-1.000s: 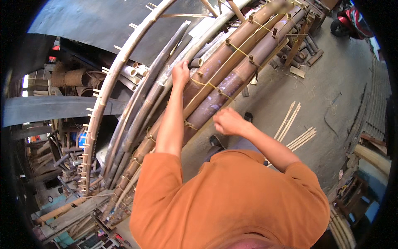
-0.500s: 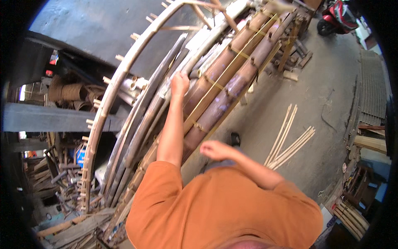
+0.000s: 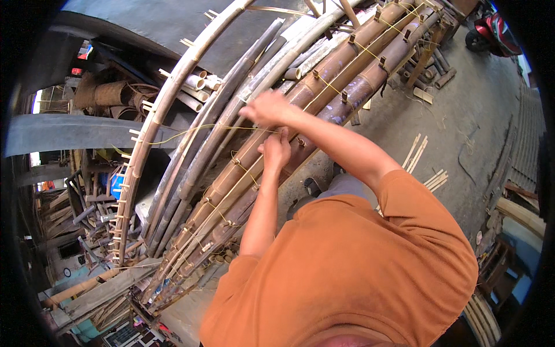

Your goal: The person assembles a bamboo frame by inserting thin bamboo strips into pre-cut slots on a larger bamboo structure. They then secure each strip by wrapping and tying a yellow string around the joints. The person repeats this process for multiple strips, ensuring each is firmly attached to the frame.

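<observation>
My left hand (image 3: pixel 276 150) is closed, its fingertips pinching a thin yellow cord (image 3: pixel 214 126) over the brown bamboo poles (image 3: pixel 326 72). From there the cord runs loosely leftward across the grey poles. My right hand (image 3: pixel 267 109) is just beyond it, the right forearm crossing over the poles; its fingers are curled, slightly blurred, and what they hold is hidden. Along the brown poles stand short dark pegs (image 3: pixel 344 96), with yellow cord crossing between them.
A curved bamboo pole with short pegs (image 3: pixel 162 113) rises at left, beside several grey poles (image 3: pixel 217 130). Thin bamboo strips (image 3: pixel 417 151) lie on the floor at right. A red motorbike (image 3: pixel 497 34) is parked at far right.
My left hand has drawn back from the grey poles toward me. My right hand has swung up and left from near my body to above the poles. The view has shifted.
</observation>
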Motion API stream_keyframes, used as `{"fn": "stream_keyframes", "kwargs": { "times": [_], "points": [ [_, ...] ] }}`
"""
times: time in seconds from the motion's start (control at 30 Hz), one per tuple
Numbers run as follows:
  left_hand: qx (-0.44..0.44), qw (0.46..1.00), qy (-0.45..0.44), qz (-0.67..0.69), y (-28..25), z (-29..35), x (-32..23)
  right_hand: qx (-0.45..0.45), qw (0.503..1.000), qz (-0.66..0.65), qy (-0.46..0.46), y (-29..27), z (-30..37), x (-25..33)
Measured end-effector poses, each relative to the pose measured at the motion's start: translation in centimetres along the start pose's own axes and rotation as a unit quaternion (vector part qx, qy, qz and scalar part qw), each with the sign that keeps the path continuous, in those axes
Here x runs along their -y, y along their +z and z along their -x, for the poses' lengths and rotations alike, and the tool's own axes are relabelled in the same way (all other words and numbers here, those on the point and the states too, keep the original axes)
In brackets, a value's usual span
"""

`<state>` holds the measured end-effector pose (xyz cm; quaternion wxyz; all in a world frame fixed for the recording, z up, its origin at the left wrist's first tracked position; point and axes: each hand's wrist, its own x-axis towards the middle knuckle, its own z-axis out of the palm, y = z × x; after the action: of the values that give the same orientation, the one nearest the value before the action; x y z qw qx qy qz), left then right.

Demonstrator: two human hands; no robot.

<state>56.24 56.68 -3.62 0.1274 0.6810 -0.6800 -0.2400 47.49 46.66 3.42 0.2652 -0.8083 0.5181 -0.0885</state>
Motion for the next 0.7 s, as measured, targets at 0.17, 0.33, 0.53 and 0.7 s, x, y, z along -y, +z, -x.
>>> {"fn": "stream_keyframes", "kwargs": {
  "times": [0.17, 0.33, 0.53, 0.7],
  "points": [
    [-0.027, 0.998, 0.014, 0.049, -0.3, 0.1, 0.2, 0.104, 0.886, -0.444, -0.080, 0.7, 0.6, -3.1],
    [-0.053, 0.998, -0.010, -0.023, 0.1, 0.5, -0.5, 0.175, 0.947, -0.200, -0.179, 3.3, 16.8, -4.7],
    [-0.108, 0.933, 0.082, 0.332, -4.1, -6.7, -1.9, 0.076, 0.961, -0.244, -0.103, 10.2, 16.8, -6.6],
    [-0.194, 0.978, 0.073, 0.011, 1.5, -14.8, 8.8, 0.005, 0.982, 0.013, -0.189, 11.1, 18.1, -4.5]
  ]
}}
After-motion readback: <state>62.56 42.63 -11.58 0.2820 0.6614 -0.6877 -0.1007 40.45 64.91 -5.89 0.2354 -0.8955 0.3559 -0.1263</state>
